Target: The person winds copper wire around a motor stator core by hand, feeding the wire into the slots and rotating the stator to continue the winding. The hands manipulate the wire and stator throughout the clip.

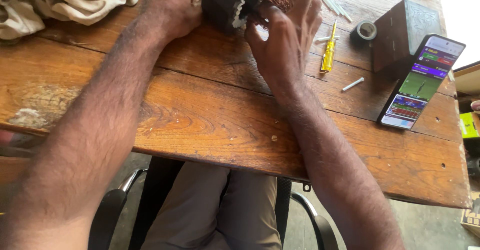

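While two hands (pixel 172 5) (pixel 285 40) hold one stator (pixel 227 0) | one screwdriver (pixel 328 52) | one phone (pixel 420 82)

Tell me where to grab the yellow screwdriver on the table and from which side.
Take the screwdriver by its yellow handle, the thicker lower part, with a pinch across its width from above. It lies flat on the table, nearly upright in the view, just right of the right hand. Its right side looks the more open approach, though small white sticks lie nearby.

Dark copper-wound motor stator (pixel 235 0), tilted
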### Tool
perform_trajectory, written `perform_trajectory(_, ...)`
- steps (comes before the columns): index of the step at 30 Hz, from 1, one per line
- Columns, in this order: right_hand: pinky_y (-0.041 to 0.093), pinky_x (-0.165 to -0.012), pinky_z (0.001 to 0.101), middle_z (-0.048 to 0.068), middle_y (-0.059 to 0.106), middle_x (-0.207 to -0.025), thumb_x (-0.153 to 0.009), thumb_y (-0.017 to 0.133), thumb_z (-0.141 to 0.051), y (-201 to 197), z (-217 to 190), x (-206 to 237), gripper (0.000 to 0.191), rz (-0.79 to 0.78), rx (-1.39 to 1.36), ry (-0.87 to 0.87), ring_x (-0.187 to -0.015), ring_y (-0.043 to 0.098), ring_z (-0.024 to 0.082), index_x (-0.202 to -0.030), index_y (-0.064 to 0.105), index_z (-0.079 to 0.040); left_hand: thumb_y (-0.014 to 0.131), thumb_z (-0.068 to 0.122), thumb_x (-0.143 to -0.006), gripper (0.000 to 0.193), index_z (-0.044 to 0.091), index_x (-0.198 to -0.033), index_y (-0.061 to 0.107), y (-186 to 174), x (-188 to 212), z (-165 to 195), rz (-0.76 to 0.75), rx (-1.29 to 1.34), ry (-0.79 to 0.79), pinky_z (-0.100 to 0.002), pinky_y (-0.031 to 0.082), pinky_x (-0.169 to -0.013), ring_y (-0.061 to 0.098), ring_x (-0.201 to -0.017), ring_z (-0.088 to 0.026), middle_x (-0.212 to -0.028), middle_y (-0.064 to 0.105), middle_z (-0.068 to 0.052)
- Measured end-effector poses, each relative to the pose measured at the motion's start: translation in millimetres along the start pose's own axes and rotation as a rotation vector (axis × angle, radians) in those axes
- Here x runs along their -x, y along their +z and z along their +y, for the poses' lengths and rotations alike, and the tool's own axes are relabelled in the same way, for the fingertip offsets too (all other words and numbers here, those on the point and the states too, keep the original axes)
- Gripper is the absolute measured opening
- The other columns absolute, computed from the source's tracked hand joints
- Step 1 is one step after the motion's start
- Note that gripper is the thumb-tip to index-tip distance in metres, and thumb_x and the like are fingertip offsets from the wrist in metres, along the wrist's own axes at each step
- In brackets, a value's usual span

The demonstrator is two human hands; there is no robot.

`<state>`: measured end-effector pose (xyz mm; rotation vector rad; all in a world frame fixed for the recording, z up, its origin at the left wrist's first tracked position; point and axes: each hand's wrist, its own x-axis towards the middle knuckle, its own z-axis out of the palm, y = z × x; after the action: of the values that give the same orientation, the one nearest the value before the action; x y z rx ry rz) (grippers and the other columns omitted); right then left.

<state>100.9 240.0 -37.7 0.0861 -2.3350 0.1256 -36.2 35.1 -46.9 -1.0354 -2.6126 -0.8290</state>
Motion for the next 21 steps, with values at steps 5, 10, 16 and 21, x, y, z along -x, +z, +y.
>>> perform_trajectory(5, 0.042, -0.107, 0.0553, 0.017, 0.033, -0.144, -0.078, 0.098, -0.027, -1, 0, -1, 0.043, -0.026, -0.004, 0.007, -0.131, 0.036, 0.037, -0.112, 0.080, -0.007, 0.076, 0.003, -0.086, 0.060, 0.011, -0.141, 0.055, 5, -6, 0, -0.037, -0.019, -0.078, -0.053, 0.050, -0.098, 0.057, -0.121, -0.035, -0.131, 0.060, -0.019)
perform_trajectory(10, 0.042, -0.108, 0.0571, 0.016, 0.033, -0.146, -0.080, 0.095, -0.025, -1, 0, 1, 0.042, -0.033, -0.008, 0.015, -0.134, 0.038, 0.036, -0.115, 0.079, -0.008, 0.080, 0.001, -0.082, 0.067, 0.007, -0.143, 0.052, 4, -6, -1, -0.027, -0.111, 0.003, -0.052, 0.047, -0.106, 0.056, -0.125, -0.035, -0.133, 0.059, -0.019)
perform_trajectory(16, 0.042, -0.111, 0.0575, 0.016, 0.033, -0.145, -0.081, 0.098, -0.032, 11, 7, 5, 0.042, -0.025, 0.046, 0.010, -0.136, 0.039, 0.036, -0.108, 0.078, -0.007, 0.080, 0.000, -0.081, 0.069, 0.007, -0.144, 0.052, 6, -4, -2, -0.019, -0.087, -0.006, -0.051, 0.049, -0.103, 0.055, -0.125, -0.035, -0.134, 0.058, -0.019)
perform_trajectory(21, 0.043, -0.107, 0.0557, 0.017, 0.032, -0.140, -0.076, 0.097, -0.030, 13, 7, -1, 0.044, -0.045, 0.005, 0.052, -0.130, 0.038, 0.036, -0.110, 0.079, -0.009, 0.079, -0.002, -0.080, 0.068, 0.006, -0.142, 0.053, 3, -5, 0, -0.008, -0.072, 0.023, -0.050, 0.049, -0.105, 0.056, -0.126, -0.035, -0.135, 0.058, -0.020)
